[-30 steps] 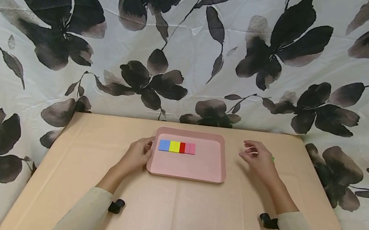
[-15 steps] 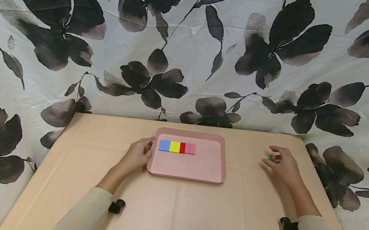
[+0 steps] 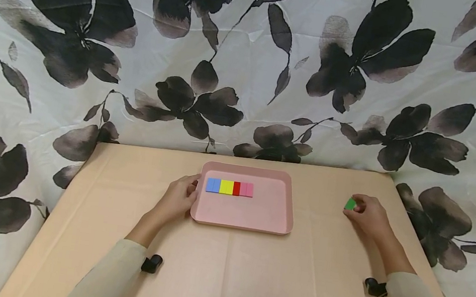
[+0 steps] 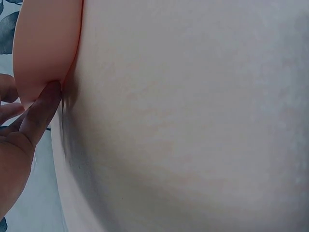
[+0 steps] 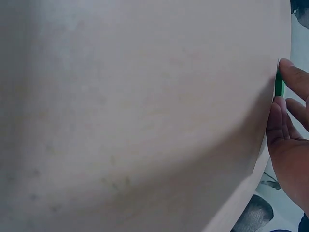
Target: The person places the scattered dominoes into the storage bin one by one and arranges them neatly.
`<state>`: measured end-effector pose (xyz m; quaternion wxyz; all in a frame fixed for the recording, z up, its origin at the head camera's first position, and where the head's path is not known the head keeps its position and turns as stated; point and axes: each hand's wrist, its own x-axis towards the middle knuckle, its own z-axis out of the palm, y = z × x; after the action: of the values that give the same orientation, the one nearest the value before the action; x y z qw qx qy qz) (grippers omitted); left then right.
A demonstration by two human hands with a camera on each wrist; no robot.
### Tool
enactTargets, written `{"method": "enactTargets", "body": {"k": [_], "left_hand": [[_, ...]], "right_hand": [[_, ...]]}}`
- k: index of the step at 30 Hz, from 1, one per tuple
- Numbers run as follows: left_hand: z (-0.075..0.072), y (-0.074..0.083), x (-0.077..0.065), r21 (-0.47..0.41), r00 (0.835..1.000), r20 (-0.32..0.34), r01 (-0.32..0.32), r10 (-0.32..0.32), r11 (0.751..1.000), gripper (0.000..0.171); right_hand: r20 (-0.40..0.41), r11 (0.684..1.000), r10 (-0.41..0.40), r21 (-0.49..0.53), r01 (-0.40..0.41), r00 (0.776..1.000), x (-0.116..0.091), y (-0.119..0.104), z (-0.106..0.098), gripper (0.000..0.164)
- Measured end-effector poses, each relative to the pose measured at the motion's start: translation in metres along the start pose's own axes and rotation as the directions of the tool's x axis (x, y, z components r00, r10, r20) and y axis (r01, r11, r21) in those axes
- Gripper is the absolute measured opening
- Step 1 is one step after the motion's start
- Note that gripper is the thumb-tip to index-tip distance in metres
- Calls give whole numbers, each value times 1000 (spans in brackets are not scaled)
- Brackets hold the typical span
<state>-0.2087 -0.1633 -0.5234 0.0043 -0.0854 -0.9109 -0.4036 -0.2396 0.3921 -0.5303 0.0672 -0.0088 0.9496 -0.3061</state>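
A pink tray (image 3: pixel 242 215) lies on the table with a row of small flat pieces near its back left: blue (image 3: pixel 213 185), yellow (image 3: pixel 226 187), red (image 3: pixel 236 189) and pink (image 3: pixel 246 190). My left hand (image 3: pixel 177 197) grips the tray's left edge; in the left wrist view its thumb (image 4: pixel 46 104) presses the side of the tray (image 4: pixel 48 43), with other fingers behind the corner. Well to the right of the tray, my right hand (image 3: pixel 367 215) pinches a green square tile (image 3: pixel 350 204) between thumb and fingers. The right wrist view shows this tile (image 5: pixel 279 83) edge-on.
A light tan table (image 3: pixel 224 278) spreads around the tray and ends at a back edge just behind it. A white cloth with dark flowers (image 3: pixel 198 107) hangs behind. Black wrist cameras (image 3: pixel 151 264) sit at both sleeves.
My right hand has moved right, away from the tray, and the green tile, mostly hidden in the fingers before, now shows at the fingertips. The left hand and tray have stayed in place.
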Motion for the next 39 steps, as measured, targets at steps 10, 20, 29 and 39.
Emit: {"method": "enactTargets", "body": {"k": [10, 20, 29, 39], "left_hand": [[3, -1, 3, -4, 1000, -11, -11, 11, 1000, 51], [2, -2, 3, -12, 1000, -20, -12, 12, 1000, 52], [2, -3, 0, -9, 1000, -11, -15, 14, 1000, 52], [0, -3, -4, -13, 1000, 1, -13, 13, 1000, 53]], "right_hand": [[-14, 998, -61, -36, 60, 998, 10, 6, 0, 57], [-28, 992, -112, -56, 111, 993, 10, 5, 2, 53], [-46, 990, -143, 15, 144, 989, 1, -11, 9, 56], [-121, 952, -297, 38, 303, 947, -1, -45, 18, 45]]}}
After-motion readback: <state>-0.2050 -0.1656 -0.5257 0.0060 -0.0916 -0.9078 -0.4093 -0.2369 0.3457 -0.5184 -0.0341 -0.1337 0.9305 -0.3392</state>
